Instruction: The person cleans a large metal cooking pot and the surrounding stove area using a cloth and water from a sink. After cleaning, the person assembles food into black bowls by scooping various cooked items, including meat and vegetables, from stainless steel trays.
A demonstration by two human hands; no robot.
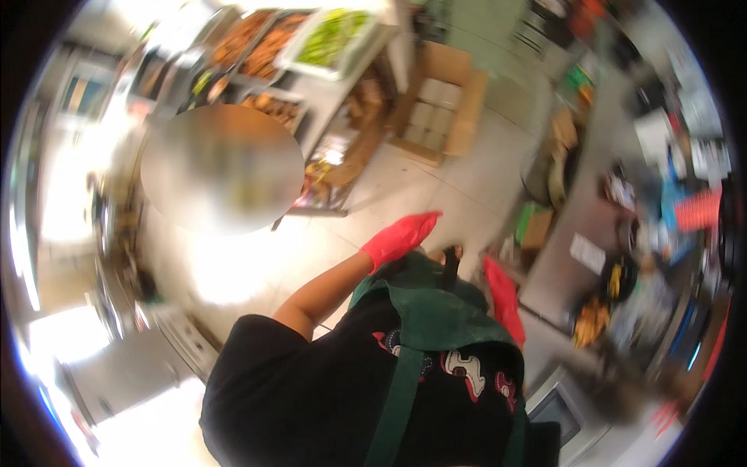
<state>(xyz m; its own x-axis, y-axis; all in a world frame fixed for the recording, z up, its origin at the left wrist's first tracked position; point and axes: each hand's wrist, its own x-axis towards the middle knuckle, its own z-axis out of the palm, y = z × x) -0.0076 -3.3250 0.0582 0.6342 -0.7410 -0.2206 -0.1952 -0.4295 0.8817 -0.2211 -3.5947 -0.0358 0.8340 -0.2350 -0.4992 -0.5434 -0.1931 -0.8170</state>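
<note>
My left hand (402, 236), in a red glove, is held out in front of my green apron (455, 318) over the floor. Nothing shows in it, and its fingers look together, pointing forward, though blur hides how they are bent. My right hand (506, 298), also gloved in red, hangs at the apron's other side, near the edge of a metal counter (551, 280). It is seen edge-on, and whether it holds anything cannot be told.
Ahead, an open cardboard box (467, 111) with pale packages stands on the tiled floor. Left of it, a table bears a white tray (344, 73) of green vegetables and trays of brown food (274, 49). A microwave-like appliance (563, 417) is at the lower right.
</note>
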